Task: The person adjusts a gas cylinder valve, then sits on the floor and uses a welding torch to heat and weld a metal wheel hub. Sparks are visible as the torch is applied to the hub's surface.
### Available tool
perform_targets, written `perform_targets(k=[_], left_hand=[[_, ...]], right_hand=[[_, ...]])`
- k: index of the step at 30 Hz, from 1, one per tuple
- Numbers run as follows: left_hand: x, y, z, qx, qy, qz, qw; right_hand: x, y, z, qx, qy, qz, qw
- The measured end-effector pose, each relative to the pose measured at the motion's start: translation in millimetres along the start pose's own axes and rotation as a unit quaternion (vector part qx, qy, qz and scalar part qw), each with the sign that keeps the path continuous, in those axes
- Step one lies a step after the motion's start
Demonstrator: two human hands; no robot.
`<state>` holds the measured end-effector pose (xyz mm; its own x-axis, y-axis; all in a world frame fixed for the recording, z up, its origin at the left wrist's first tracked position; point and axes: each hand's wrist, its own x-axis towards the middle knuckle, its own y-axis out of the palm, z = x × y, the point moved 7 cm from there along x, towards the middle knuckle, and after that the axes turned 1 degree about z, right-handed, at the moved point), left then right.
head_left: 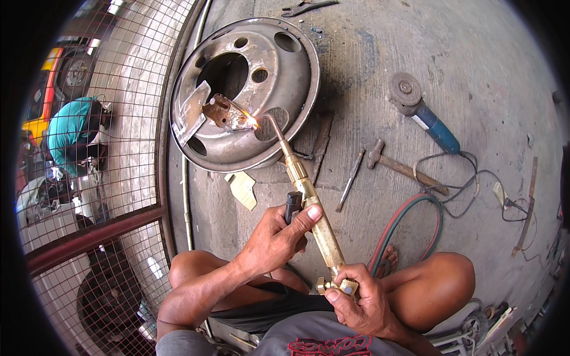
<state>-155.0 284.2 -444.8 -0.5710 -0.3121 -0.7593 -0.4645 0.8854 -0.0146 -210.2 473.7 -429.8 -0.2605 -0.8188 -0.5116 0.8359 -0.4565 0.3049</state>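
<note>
A brass gas torch (325,231) slants up from my lap. My right hand (363,305) is closed around its valve end, thumb and fingers by the knobs. Midway along the handle, my left hand (276,237) presses its thumb on the torch and also holds a black object that looks like a lighter (293,205). The bent copper tip (274,126) ends at a small orange flame (252,121). That flame touches the edge of a rusty metal bracket (222,114), which lies with a flat steel plate (193,110) on a steel truck wheel rim (306,77).
On the concrete to the right lie an angle grinder (436,127), a hammer (409,172), a chisel-like rod (351,180) and looped red and green hoses (438,222). Pliers (309,7) lie beyond the rim. A wire mesh fence (133,118) stands left; a person (71,133) crouches behind it.
</note>
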Motion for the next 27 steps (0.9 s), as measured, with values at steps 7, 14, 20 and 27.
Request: perform_targets(k=[7,14,20,27], left_hand=[[1.3,-0.2,2.2,0.000,0.010,0.010,1.000],[1.5,0.7,2.9,-0.001,0.009,0.011,1.000],[1.0,1.0,2.0,-0.002,0.010,0.005,1.000],[0.6,1.1,0.7,-0.003,0.009,0.005,1.000]], right_hand=[[-1.2,-0.1,-0.7,-0.001,-0.012,-0.003,1.000],[-1.1,0.1,0.0,0.005,-0.013,-0.005,1.000],[-0.7,-0.1,0.6,0.003,-0.016,-0.005,1.000],[-0.7,-0.7,-0.3,0.000,-0.021,-0.006,1.000]])
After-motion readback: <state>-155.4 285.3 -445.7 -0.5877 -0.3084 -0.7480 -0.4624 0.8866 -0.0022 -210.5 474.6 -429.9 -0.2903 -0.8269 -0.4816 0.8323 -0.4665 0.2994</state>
